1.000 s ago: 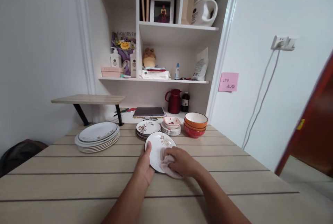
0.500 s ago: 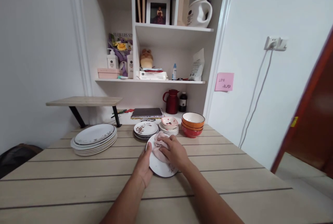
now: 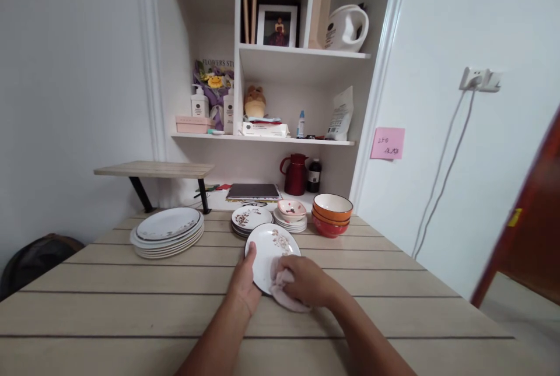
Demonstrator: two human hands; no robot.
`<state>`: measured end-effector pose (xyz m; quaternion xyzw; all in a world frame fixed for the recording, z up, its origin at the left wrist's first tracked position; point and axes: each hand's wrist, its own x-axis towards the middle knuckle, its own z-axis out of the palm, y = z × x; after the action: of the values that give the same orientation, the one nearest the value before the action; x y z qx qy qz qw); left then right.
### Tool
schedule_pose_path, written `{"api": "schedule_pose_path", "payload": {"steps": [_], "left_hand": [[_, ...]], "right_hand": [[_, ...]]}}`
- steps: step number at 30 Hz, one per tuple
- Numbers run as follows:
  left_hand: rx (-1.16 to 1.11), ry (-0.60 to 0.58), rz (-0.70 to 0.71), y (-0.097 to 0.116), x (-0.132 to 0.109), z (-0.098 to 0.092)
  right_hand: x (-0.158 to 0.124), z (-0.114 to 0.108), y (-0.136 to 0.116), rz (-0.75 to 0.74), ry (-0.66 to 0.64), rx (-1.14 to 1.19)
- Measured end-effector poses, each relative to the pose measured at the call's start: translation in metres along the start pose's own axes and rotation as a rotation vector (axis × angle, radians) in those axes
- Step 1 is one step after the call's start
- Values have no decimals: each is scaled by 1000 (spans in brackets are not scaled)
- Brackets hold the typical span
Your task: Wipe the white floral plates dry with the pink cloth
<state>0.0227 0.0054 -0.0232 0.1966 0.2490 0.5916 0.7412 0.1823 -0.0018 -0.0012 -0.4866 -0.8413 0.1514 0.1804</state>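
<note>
A white plate [image 3: 262, 250] with a dark rim and brown flower print is tilted up in front of me. My left hand [image 3: 245, 276] grips its left edge, thumb on the face and the other fingers hidden behind. Bunched in my right hand [image 3: 306, 283] is a pale pink cloth [image 3: 286, 300], pressed on the plate's lower right part and hanging past the rim. Just behind is a stack of similar flowered plates [image 3: 250, 218], beside small white plates [image 3: 292, 225] topped by a pink patterned bowl [image 3: 292, 208].
Large white plates [image 3: 168, 225] are stacked at the left, near a small raised wooden shelf [image 3: 153, 169]. Orange and red bowls [image 3: 332, 208] stand at the right. Behind the slatted table [image 3: 144, 306] are a dark laptop-like slab [image 3: 252, 190], a red jug [image 3: 296, 175] and a dark bottle [image 3: 314, 175].
My right hand has moved the cloth from the plate's upper part down to its lower right edge, uncovering the flower print at the top. The camera view has shifted slightly left.
</note>
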Motion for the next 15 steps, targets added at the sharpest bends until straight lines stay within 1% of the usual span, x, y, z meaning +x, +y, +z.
{"api": "schedule_pose_path", "payload": {"steps": [1, 3, 6, 8, 10, 13, 15], "left_hand": [[11, -8, -9, 0, -1, 1], [45, -39, -32, 0, -1, 2], [79, -117, -59, -2, -1, 4], [85, -144, -67, -3, -1, 4], [97, -139, -67, -3, -1, 5], [125, -79, -42, -4, -4, 6], [141, -43, -43, -4, -6, 7]], "right_hand": [[1, 3, -4, -56, -2, 39], [5, 10, -11, -115, 58, 81], [16, 15, -17, -102, 191, 71], [23, 15, -15, -55, 255, 56], [27, 12, -10, 12, 316, 49], [28, 5, 2, 140, 414, 11], [25, 0, 9, 263, 470, -50]]}}
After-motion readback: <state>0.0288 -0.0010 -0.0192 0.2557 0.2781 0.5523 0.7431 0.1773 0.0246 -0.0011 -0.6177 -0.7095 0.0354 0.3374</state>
